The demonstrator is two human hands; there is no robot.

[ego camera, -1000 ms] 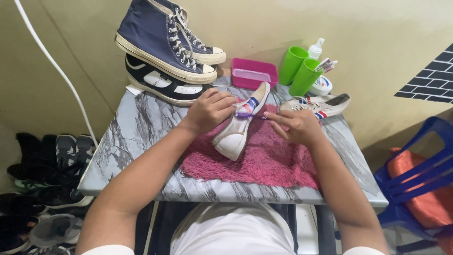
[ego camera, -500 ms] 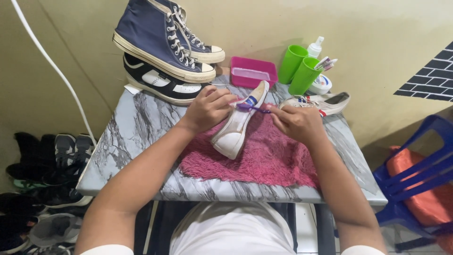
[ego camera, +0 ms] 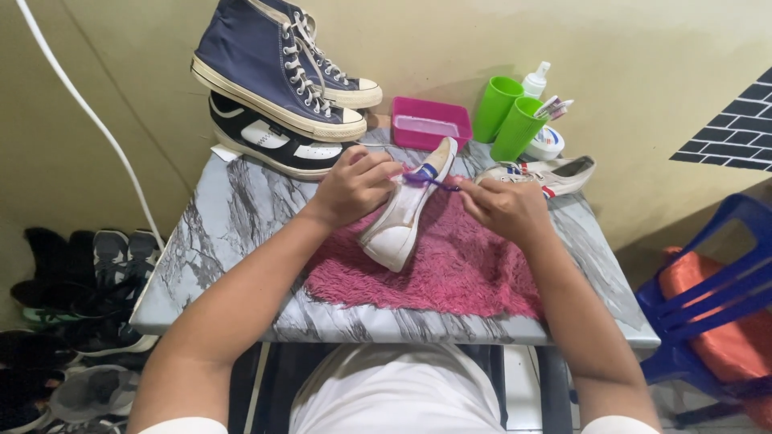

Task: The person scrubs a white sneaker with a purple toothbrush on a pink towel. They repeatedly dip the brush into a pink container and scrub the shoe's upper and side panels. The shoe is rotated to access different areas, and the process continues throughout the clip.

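Note:
A white low sneaker [ego camera: 404, 210] lies tilted on its side on a pink shaggy mat [ego camera: 434, 269], sole facing me. My left hand [ego camera: 354, 186] grips its upper from the left. My right hand [ego camera: 505, 207] holds a small purple brush [ego camera: 433, 181] whose head touches the shoe near its heel end. Its partner, another white sneaker [ego camera: 543, 174], rests flat on the marble-patterned table [ego camera: 225, 233] just behind my right hand.
Navy high-top sneakers [ego camera: 281, 68] are stacked on a black-and-white sneaker [ego camera: 273, 145] at the back left. A pink box [ego camera: 430, 122], two green cups [ego camera: 507, 116] and a spray bottle [ego camera: 535, 80] stand at the back. Blue plastic chair [ego camera: 716, 297] on the right; several shoes [ego camera: 72, 321] on the floor left.
The brush in my right hand has shifted slightly along the shoe's heel end; both hands stay on the sneaker in nearly the same place.

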